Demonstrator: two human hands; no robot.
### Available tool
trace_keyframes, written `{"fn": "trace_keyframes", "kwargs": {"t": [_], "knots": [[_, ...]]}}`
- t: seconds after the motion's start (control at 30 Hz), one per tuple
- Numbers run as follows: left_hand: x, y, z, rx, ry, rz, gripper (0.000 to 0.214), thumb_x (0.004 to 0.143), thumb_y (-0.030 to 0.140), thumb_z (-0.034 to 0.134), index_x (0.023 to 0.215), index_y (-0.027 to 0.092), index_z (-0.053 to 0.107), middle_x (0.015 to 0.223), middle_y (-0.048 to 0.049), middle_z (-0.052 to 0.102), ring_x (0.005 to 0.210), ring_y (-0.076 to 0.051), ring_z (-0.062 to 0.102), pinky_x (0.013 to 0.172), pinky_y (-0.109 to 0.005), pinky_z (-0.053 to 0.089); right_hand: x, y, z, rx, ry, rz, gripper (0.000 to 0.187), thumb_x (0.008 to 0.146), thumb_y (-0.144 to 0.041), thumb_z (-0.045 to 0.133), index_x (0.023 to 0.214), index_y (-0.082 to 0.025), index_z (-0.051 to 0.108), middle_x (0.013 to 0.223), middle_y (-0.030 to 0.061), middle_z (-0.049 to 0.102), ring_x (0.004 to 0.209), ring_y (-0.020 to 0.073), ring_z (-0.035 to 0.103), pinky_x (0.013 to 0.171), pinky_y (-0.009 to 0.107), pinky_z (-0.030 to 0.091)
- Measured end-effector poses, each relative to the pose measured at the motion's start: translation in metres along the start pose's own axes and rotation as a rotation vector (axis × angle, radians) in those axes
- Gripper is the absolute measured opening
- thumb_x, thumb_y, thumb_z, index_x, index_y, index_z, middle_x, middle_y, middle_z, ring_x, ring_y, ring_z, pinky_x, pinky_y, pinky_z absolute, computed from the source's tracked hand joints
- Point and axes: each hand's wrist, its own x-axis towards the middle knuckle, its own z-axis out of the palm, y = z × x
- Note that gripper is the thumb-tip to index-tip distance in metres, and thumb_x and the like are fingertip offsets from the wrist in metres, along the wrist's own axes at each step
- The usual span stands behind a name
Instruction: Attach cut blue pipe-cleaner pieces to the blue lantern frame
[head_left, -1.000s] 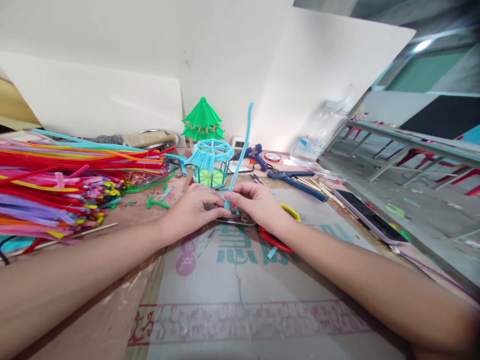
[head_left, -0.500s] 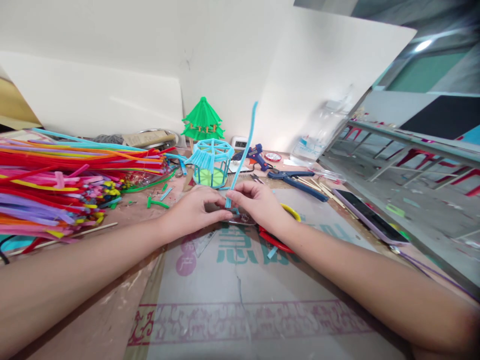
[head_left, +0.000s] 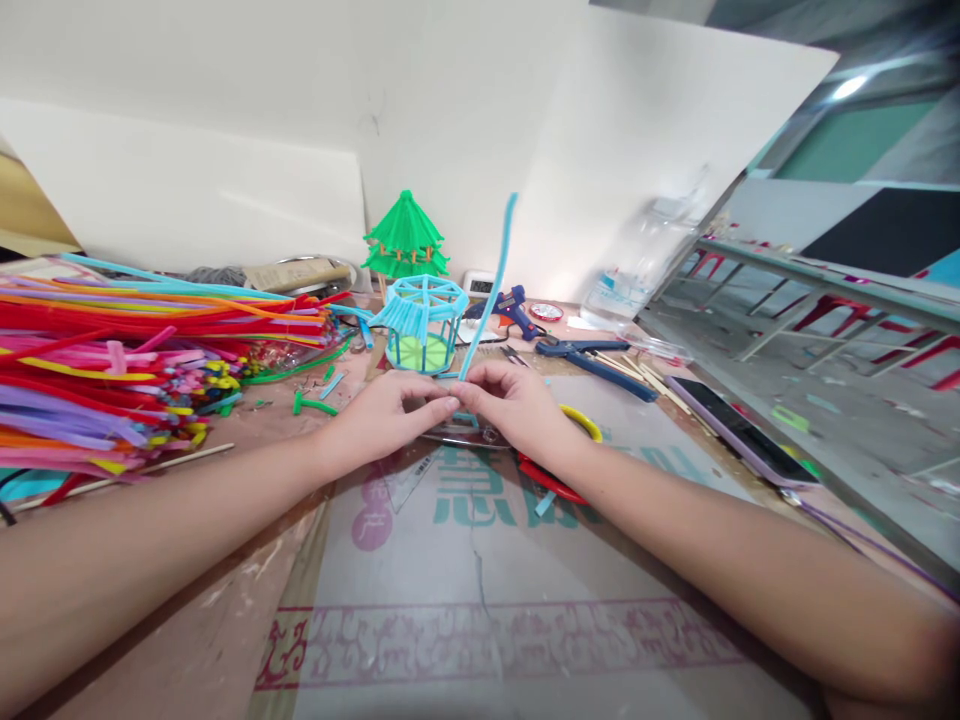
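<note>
A light-blue pipe cleaner (head_left: 491, 295) stands up from between my fingertips, its top leaning right. My right hand (head_left: 517, 402) pinches its lower end between thumb and forefinger. My left hand (head_left: 391, 408) meets it there, thumb and fingertips closed on the same lower end, which they hide. Just behind my hands stands a small light-blue pavilion frame (head_left: 409, 315) with a yellow-green base. A green tiered roof (head_left: 406, 230) rises behind that. Under my right wrist lie scissors with red and yellow handles (head_left: 551, 482).
Bundles of coloured pipe cleaners (head_left: 90, 340) fill the left side. Behind to the right are a glue gun (head_left: 517, 312), blue-handled pliers (head_left: 600, 368) and a plastic bottle (head_left: 626, 275). A phone (head_left: 739, 432) lies along the right edge. Printed plastic (head_left: 420, 590) covers the table.
My left thumb and fingertips have come in to the pipe cleaner's lower end. Its lower tip, visible before below my right fingers, is now covered. The strip stands slightly higher.
</note>
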Motion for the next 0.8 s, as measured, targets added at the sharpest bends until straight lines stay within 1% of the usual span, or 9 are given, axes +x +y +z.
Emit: {"fn": "trace_keyframes", "kwargs": {"t": [0.07, 0.23, 0.33, 0.4, 0.5, 0.57, 0.63, 0.7, 0.8], "knots": [[0.0, -0.001, 0.001, -0.01, 0.007, -0.004, 0.029, 0.089, 0.039, 0.054, 0.091, 0.018, 0.074, 0.086, -0.0018, 0.073, 0.08, -0.016, 0.064, 0.072, -0.024, 0.047, 0.0, 0.0, 0.0, -0.025, 0.004, 0.004, 0.028, 0.08, -0.043, 0.063, 0.071, -0.017, 0.062, 0.062, -0.0025, 0.055, 0.056, 0.0095, 0.045, 0.054, 0.023, 0.037], [0.0, 0.0, 0.001, -0.003, 0.02, -0.02, 0.027, 0.088, 0.035, 0.055, 0.08, 0.017, 0.074, 0.079, -0.0012, 0.073, 0.075, -0.015, 0.064, 0.069, -0.023, 0.047, -0.002, 0.0, 0.004, -0.067, 0.008, 0.002, 0.028, 0.081, -0.043, 0.062, 0.074, -0.017, 0.062, 0.064, -0.0013, 0.056, 0.059, 0.0108, 0.047, 0.055, 0.024, 0.037], [0.0, 0.001, 0.0, 0.012, 0.024, -0.001, 0.028, 0.089, 0.034, 0.055, 0.077, 0.016, 0.073, 0.075, -0.0005, 0.072, 0.072, -0.014, 0.063, 0.067, -0.022, 0.045, -0.001, -0.002, 0.004, -0.096, -0.001, -0.036, 0.026, 0.084, -0.041, 0.059, 0.075, -0.017, 0.062, 0.066, -0.0008, 0.058, 0.061, 0.0112, 0.049, 0.057, 0.024, 0.039], [-0.001, 0.002, 0.0, 0.018, 0.032, 0.006, 0.028, 0.089, 0.033, 0.055, 0.075, 0.016, 0.072, 0.073, 0.0, 0.071, 0.07, -0.013, 0.061, 0.066, -0.021, 0.044, -0.001, -0.006, -0.002, -0.151, -0.029, -0.081, 0.023, 0.086, -0.038, 0.058, 0.081, -0.017, 0.063, 0.071, 0.0, 0.061, 0.065, 0.0122, 0.053, 0.061, 0.024, 0.041], [-0.002, 0.003, -0.001, 0.025, 0.046, 0.004, 0.031, 0.09, 0.033, 0.054, 0.07, 0.014, 0.069, 0.067, 0.0008, 0.066, 0.066, -0.012, 0.058, 0.062, -0.021, 0.041, -0.002, -0.023, -0.026, -0.358, -0.201, -0.135, 0.02, 0.086, -0.033, 0.058, 0.098, -0.018, 0.063, 0.085, 0.0021, 0.066, 0.075, 0.0148, 0.059, 0.069, 0.027, 0.044], [-0.003, 0.003, -0.001, 0.016, 0.051, -0.001, 0.032, 0.09, 0.034, 0.054, 0.069, 0.014, 0.068, 0.066, 0.0008, 0.065, 0.066, -0.012, 0.057, 0.062, -0.02, 0.04, -0.005, -0.036, -0.045, -0.553, -0.413, -0.13, 0.026, 0.086, -0.031, 0.057, 0.11, -0.022, 0.062, 0.091, 0.0026, 0.067, 0.079, 0.0161, 0.061, 0.071, 0.027, 0.044], [-0.003, 0.002, -0.001, 0.002, 0.054, -0.007, 0.031, 0.09, 0.035, 0.055, 0.07, 0.014, 0.068, 0.069, 0.0003, 0.066, 0.068, -0.012, 0.058, 0.063, -0.02, 0.04, -0.007, -0.048, -0.059, -0.702, -0.585, -0.1, 0.029, 0.085, -0.031, 0.059, 0.113, -0.025, 0.062, 0.095, 0.0034, 0.068, 0.079, 0.0181, 0.062, 0.068, 0.027, 0.043], [-0.002, 0.002, -0.001, -0.008, 0.042, -0.005, 0.031, 0.089, 0.034, 0.055, 0.07, 0.014, 0.068, 0.07, -0.0001, 0.065, 0.069, -0.012, 0.058, 0.064, -0.02, 0.04, -0.008, -0.054, -0.066, -0.809, -0.662, -0.084, 0.028, 0.084, -0.03, 0.059, 0.111, -0.027, 0.063, 0.095, 0.0033, 0.069, 0.08, 0.02, 0.063, 0.067, 0.027, 0.042], [-0.001, 0.001, -0.001, -0.017, 0.006, 0.008, 0.033, 0.09, 0.034, 0.054, 0.067, 0.014, 0.066, 0.065, 0.0003, 0.062, 0.065, -0.011, 0.056, 0.063, -0.021, 0.039, -0.007, -0.053, -0.066, -0.904, -0.693, -0.077, 0.027, 0.083, -0.031, 0.06, 0.109, -0.027, 0.063, 0.096, 0.0041, 0.068, 0.083, 0.0222, 0.063, 0.067, 0.028, 0.041]]}}
